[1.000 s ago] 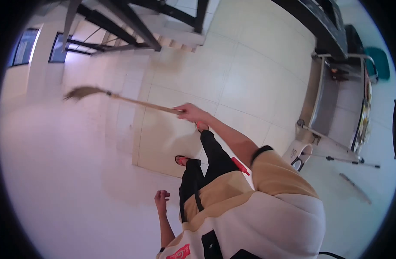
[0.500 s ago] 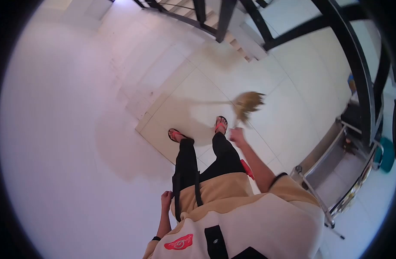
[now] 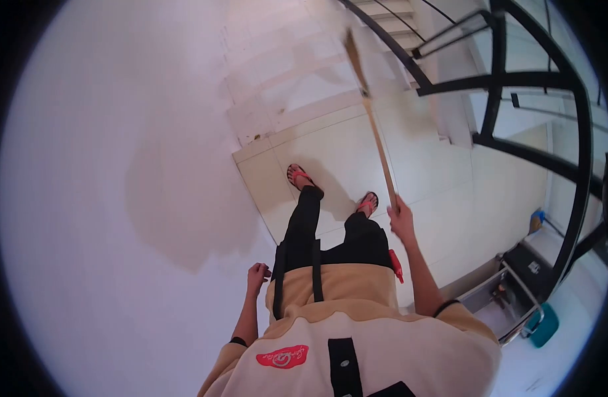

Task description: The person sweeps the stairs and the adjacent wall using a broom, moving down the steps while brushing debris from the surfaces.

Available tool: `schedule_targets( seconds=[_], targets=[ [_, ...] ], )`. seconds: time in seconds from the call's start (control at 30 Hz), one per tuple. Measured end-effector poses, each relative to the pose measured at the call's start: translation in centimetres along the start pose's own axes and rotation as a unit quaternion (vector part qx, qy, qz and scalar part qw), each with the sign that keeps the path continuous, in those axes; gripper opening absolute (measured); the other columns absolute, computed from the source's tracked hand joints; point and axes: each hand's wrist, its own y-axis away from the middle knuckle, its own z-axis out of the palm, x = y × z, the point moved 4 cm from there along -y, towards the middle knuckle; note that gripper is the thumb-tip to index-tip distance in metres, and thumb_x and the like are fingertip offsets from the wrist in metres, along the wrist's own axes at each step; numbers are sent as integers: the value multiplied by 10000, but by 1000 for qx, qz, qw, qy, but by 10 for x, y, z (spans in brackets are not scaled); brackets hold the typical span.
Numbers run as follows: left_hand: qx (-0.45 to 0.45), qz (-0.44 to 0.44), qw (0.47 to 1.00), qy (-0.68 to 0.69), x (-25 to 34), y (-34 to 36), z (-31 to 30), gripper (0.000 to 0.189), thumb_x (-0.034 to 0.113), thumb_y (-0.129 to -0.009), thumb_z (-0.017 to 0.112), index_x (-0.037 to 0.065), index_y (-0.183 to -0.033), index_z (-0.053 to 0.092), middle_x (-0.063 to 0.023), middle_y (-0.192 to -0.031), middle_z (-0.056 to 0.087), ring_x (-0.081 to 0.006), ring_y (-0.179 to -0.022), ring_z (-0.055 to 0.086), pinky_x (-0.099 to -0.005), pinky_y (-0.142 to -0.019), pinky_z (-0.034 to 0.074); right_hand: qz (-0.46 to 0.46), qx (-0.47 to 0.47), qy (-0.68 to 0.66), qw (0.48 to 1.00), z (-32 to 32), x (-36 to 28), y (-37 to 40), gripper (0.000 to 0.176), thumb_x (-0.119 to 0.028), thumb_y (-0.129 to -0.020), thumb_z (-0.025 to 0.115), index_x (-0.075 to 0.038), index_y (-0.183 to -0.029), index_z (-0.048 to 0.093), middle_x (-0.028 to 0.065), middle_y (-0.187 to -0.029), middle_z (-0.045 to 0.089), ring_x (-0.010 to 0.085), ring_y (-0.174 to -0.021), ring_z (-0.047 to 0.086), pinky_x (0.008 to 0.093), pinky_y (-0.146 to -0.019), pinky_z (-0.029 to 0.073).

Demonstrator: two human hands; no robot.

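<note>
- Right hand (image 3: 402, 221) is closed around the near end of the broom (image 3: 381, 155). Its stick slants far, and the bristles reach the stairs (image 3: 290, 66).
- Left hand (image 3: 256, 276) is at the hip, fingers curled in, gripping nothing.
- A black railing (image 3: 496, 83) stands far right.

Brightly lit pale floor tiles (image 3: 317, 145), with glare whitening the left. White stairs (image 3: 383, 10) with a black metal railing (image 3: 496, 79) rise ahead. Steel trolley (image 3: 496, 301) and teal bin (image 3: 545, 325) at lower right.
</note>
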Motion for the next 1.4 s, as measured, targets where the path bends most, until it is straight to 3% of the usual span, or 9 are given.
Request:
schedule_targets(
  seconds=[0.1, 0.27, 0.5, 0.7, 0.93, 1.03, 1.13, 1.27, 1.4],
  targets=[
    [2, -15, 999, 32, -4, -12, -28, 242, 277, -827, 445, 54, -810, 537, -49, -687, 593, -131, -617, 572, -277, -519, 455, 89, 11, -127, 988, 78, 9, 8, 218, -79, -798, 516, -27, -1005, 474, 7, -539, 407, 80, -394, 391, 236, -322, 317],
    [40, -46, 992, 114, -20, -19, -61, 226, 259, -813, 460, 50, -791, 543, -49, -661, 586, -121, -597, 567, -253, -502, 447, 245, -289, -552, 743, 225, -26, -70, 127, -80, -830, 460, -72, -718, 402, -21, -550, 343, 58, -425, 338, 219, -344, 283],
    [29, -68, 983, 171, -44, -17, -56, 236, 277, -829, 445, 62, -810, 541, -45, -686, 590, -128, -622, 571, -272, -531, 452, 107, -295, -169, 934, 228, -138, -51, 181, -138, -836, 483, -17, -968, 456, -21, -575, 368, 45, -389, 303, 195, -325, 260],
    [4, -68, 979, 195, -28, -12, -32, 238, 281, -827, 455, 60, -809, 541, -50, -684, 591, -134, -632, 576, -268, -534, 452, 337, -439, -172, 815, 182, -168, 18, 185, -210, -847, 484, -31, -890, 509, 2, -578, 413, 49, -361, 320, 189, -292, 234],
    [53, -32, 981, 186, 48, -14, -47, 216, 251, -822, 453, 55, -821, 543, -57, -693, 595, -140, -646, 582, -261, -537, 453, 109, -378, 98, 914, 271, -159, -112, 296, -237, -843, 449, 35, -740, 506, 70, -523, 459, 143, -403, 463, 225, -323, 347],
    [74, -37, 982, 171, 69, -19, -49, 215, 244, -824, 450, 50, -816, 542, -62, -698, 596, -144, -650, 584, -260, -530, 453, -289, -165, 329, 884, 265, -163, -156, 201, -175, -821, 462, 21, -861, 485, 105, -613, 503, 181, -494, 532, 289, -355, 421],
    [57, -43, 989, 127, 103, -43, -33, 220, 242, -824, 449, 44, -807, 544, -66, -699, 596, -149, -650, 585, -262, -527, 456, -108, -258, 48, 959, 266, -128, -191, 241, -123, -799, 494, -14, -1002, 423, 102, -697, 517, 188, -558, 560, 340, -403, 469],
    [34, -13, 997, 63, 194, -73, 1, 209, 227, -810, 467, 36, -782, 546, -51, -701, 586, -113, -631, 563, -240, -493, 434, 132, -571, -227, 778, 215, -213, -209, 321, -137, -798, 518, -31, -1065, 375, 69, -731, 502, 153, -555, 541, 278, -408, 457],
    [76, 131, 974, -166, 273, -105, 32, 280, 277, -802, 502, 0, -809, 537, -140, -767, 594, -270, -746, 575, -325, -659, 453, -216, -192, 337, 896, 164, -229, -310, 434, -142, -759, 538, 13, -1131, 378, 184, -906, 552, 309, -826, 553, 391, -725, 445]
  ],
)
